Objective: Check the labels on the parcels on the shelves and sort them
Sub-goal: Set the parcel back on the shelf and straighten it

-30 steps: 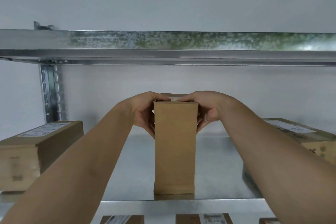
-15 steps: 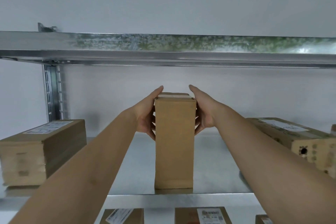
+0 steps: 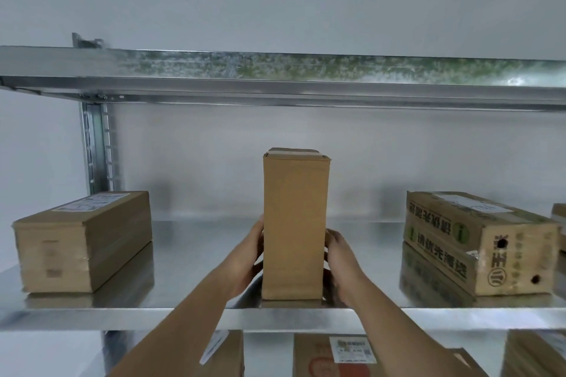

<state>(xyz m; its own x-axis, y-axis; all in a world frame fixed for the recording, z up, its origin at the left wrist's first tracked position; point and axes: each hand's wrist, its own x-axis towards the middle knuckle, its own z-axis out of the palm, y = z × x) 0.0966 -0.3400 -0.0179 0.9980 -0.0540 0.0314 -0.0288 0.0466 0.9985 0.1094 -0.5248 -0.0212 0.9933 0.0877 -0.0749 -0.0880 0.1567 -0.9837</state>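
Observation:
A tall plain brown parcel (image 3: 294, 223) stands upright in the middle of the metal shelf (image 3: 190, 257), its taped end on top and no label showing on its front. My left hand (image 3: 246, 260) holds its lower left side, and my right hand (image 3: 338, 266) holds its lower right side. Fingers of both hands curl round behind the box. To the left lies a flat brown parcel (image 3: 82, 242) with a white label on top. A parcel with green print (image 3: 477, 242) and a white label lies to the right.
The upper shelf beam (image 3: 275, 79) runs overhead, carried by an upright post (image 3: 95, 147) at the back left. Another parcel (image 3: 560, 223) shows at the far right edge. Labelled parcels (image 3: 337, 355) stand on the shelf below. A white wall closes the back.
Both hands have let go of the parcel's top and slid down to its lower sides. The view has pulled back, so the neighbouring parcels show more fully. The parcel still stands upright.

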